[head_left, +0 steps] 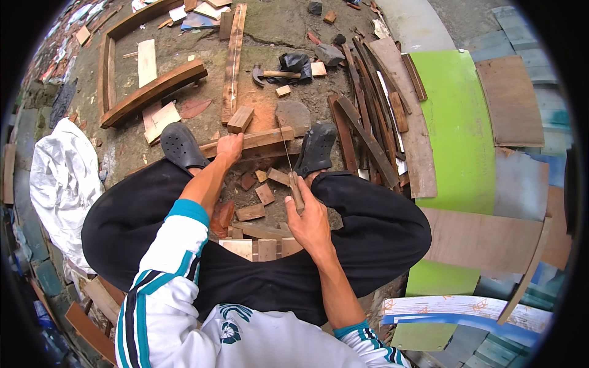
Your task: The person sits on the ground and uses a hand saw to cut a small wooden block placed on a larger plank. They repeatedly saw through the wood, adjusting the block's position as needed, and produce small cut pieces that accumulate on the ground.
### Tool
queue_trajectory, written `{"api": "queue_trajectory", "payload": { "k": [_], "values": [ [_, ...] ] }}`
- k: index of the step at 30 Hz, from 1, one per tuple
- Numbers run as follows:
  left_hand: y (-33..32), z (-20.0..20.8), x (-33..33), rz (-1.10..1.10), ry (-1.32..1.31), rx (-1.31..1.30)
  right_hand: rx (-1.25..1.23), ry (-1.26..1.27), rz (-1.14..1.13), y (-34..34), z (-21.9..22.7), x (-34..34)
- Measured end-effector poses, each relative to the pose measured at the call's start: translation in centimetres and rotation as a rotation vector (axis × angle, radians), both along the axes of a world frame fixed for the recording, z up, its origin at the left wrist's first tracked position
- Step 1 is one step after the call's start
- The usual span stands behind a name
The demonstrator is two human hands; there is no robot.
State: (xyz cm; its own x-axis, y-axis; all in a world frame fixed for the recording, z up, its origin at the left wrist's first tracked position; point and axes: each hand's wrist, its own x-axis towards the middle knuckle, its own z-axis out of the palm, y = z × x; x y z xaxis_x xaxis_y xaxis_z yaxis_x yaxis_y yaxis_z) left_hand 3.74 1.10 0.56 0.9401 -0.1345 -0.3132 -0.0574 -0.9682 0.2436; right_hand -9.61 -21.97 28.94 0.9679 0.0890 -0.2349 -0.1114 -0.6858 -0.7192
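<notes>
My right hand (308,216) is wrapped round the wooden handle of a handsaw (297,191). The saw's thin blade runs away from me and crosses a wooden batten (261,140) near its right end. On that batten my left hand (229,149) is closed, left of the blade. A short wooden block (240,119) sits just beyond my left knuckles. The batten lies crosswise between my dark clogs, the left clog (182,145) and the right clog (316,147). Whether the teeth are in a cut is too small to tell.
Several wood offcuts (265,194) lie between my legs. Farther off are a claw hammer (279,74), a long upright plank (234,61) and a wooden frame (153,93). Dark strips (368,116) are piled right, beside a green board (460,122). A white sack (64,184) lies left.
</notes>
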Motion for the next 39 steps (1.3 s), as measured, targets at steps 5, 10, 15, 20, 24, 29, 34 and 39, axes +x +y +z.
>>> {"api": "queue_trajectory", "payload": {
  "k": [5, 10, 15, 20, 24, 29, 34, 39],
  "values": [
    [-0.1, 0.0, -0.2, 0.035, 0.033, 0.021, 0.035, 0.078, -0.087, 1.2, 1.6, 3.1],
    [-0.2, 0.4, -0.3, 0.018, 0.009, 0.001, 0.015, -0.016, -0.109, 0.4, -2.0, 6.5],
    [-0.4, 1.2, -0.2, 0.020, 0.038, 0.010, 0.026, 0.114, -0.166, 0.6, -1.6, 6.7],
    [-0.3, 0.7, 0.0, 0.020, 0.040, 0.007, 0.013, 0.112, -0.158, 1.1, -1.9, 6.9],
    [-0.2, 0.0, -0.6, 0.039, 0.029, 0.001, 0.096, 0.128, -0.171, 1.4, -2.5, 7.8],
    [-0.2, 0.4, -0.6, 0.028, 0.019, 0.003, 0.077, 0.076, -0.150, 1.1, -3.8, 7.7],
    [0.2, 0.7, -0.4, -0.012, 0.013, -0.006, 0.071, 0.122, -0.167, 1.2, -3.8, 8.4],
    [-0.3, 1.3, 0.2, -0.019, 0.053, 0.041, 0.033, 0.131, -0.151, 1.8, -4.2, 8.8]
  ]
}}
